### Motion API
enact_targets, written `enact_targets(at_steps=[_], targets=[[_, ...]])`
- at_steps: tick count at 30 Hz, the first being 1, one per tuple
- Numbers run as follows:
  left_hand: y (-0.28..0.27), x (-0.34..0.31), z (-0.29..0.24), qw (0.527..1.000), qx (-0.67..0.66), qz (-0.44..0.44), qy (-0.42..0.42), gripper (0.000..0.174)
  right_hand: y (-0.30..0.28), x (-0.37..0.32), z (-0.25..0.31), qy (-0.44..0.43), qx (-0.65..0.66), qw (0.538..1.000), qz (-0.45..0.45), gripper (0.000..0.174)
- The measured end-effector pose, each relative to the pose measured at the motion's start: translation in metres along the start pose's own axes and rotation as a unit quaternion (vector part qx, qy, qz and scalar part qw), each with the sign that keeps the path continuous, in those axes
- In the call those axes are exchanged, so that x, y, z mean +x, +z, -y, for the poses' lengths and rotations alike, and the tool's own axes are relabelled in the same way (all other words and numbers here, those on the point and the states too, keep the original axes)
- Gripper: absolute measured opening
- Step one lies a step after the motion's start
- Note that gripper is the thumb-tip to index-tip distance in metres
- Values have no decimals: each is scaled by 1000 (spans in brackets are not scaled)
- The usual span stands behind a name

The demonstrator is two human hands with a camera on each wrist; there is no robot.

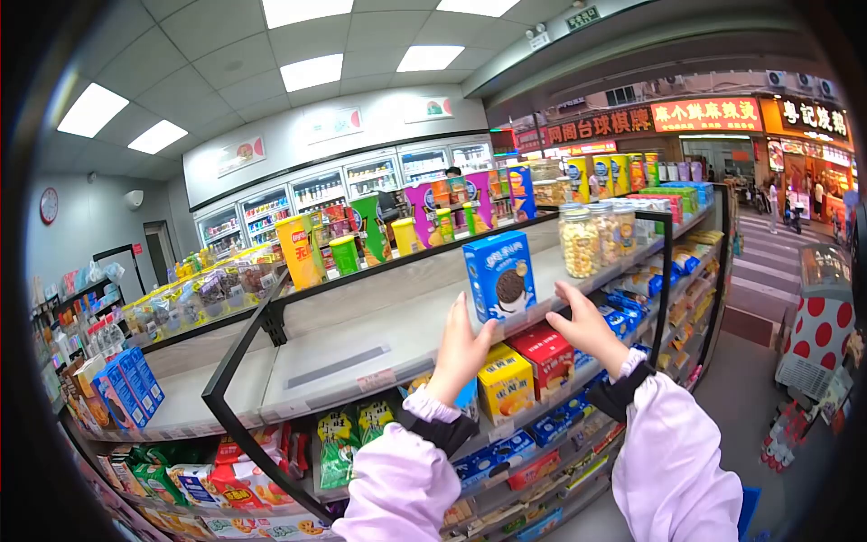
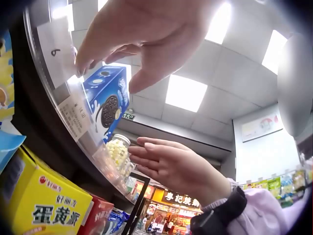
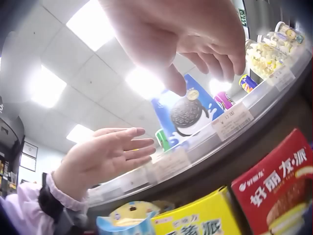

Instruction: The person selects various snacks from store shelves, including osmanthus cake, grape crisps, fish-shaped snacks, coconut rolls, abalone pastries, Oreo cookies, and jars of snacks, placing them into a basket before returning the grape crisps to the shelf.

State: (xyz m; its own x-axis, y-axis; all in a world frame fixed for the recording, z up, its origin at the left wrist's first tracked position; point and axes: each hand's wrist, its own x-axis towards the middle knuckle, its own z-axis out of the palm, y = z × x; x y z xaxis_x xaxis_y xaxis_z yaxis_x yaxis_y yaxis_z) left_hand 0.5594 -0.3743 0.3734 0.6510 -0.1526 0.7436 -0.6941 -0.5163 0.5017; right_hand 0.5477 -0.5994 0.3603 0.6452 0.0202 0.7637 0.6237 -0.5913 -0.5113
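A blue cookie box (image 1: pixel 499 269) with a dark sandwich cookie on its front stands upright on the top shelf (image 1: pixel 334 339). My left hand (image 1: pixel 459 354) is near its lower left corner, fingers extended. On the other side, my right hand (image 1: pixel 589 329) is held up with its fingers spread apart. The left wrist view shows the cookie box (image 2: pixel 107 104) beyond my left hand (image 2: pixel 151 41), with nothing held in the palm. From the right wrist, the box (image 3: pixel 188 113) appears between my right hand (image 3: pixel 190 34) and my left hand (image 3: pixel 108 155).
Clear jars (image 1: pixel 579 242) of pale snacks stand right of the box. A yellow carton (image 1: pixel 506 383) and a red carton (image 1: pixel 545 359) sit on the shelf below. Tall canisters (image 1: pixel 301 251) line the back. The black metal frame (image 1: pixel 242 361) edges the rack at left.
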Motion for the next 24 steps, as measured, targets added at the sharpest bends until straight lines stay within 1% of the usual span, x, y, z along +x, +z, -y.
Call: enact_targets(at_steps=[1, 2, 3, 5, 6, 8, 9, 10, 11, 12, 13, 14, 15, 17, 19, 20, 21, 22, 23, 24], targets=[[3, 12, 0, 999, -4, 12, -49, 75, 6, 17, -4, 11, -30, 999, -3, 64], [5, 22, 0, 998, 0, 7, -55, 77, 8, 28, 3, 54, -58, 996, 29, 69], [7, 29, 2, 998, 4, 4, -61, 78, 16, 36, -3, 58, -65, 995, 38, 70], [20, 43, 18, 999, 24, -5, -45, 73, 27, 46, -9, 81, -57, 993, 59, 63], [26, 48, 26, 999, 32, -8, -39, 70, 29, 49, -11, 74, -34, 994, 79, 60], [28, 58, 32, 996, -39, 53, -60, 64, 31, 53, -14, 59, 11, 991, 121, 53], [27, 61, 33, 991, -75, 81, -71, 61, 33, 51, -15, 35, -26, 995, 86, 43], [25, 59, 25, 987, -119, 60, -92, 55, 27, 48, -2, 71, 29, 993, 91, 40], [19, 55, 17, 991, -118, 36, -48, 55, 21, 43, 12, 107, 83, 986, 94, 38], [13, 50, 9, 993, -117, 10, -4, 56, 27, 40, -3, -18, 83, 996, 20, 35], [6, 44, 0, 992, -115, -16, 42, 57, 18, 32, 19, 10, 84, 996, 9, 35], [1, 35, -9, 988, -136, -33, 62, 60, 9, 24, 35, -10, 65, 998, -20, 35], [-9, 21, -23, 984, -160, -31, 70, 61, 1, 13, 50, -30, 48, 997, -47, 35], [-32, -17, -54, 975, -203, -30, 85, 63, -14, -24, 88, -42, 77, 994, -68, 35], [-45, -70, -67, 975, -203, -14, 90, 65, -28, -79, 111, -39, -2, 997, -59, 36], [-58, -102, -82, 972, -229, 22, 42, 66, -31, -111, 116, -24, 9, 998, -57, 37], [-63, -134, -86, 952, -299, 53, 23, 66, -34, -146, 119, -8, 21, 998, -52, 37], [-65, -166, -87, 940, -332, 74, 5, 67, -37, -180, 121, 2, 5, 999, -40, 39], [-69, -201, -93, 935, -344, 75, -48, 63, -39, -213, 125, 11, -10, 999, -29, 41], [-65, -236, -86, 910, -393, 99, -88, 65, -43, -240, 133, 70, 55, 996, 21, 41]])
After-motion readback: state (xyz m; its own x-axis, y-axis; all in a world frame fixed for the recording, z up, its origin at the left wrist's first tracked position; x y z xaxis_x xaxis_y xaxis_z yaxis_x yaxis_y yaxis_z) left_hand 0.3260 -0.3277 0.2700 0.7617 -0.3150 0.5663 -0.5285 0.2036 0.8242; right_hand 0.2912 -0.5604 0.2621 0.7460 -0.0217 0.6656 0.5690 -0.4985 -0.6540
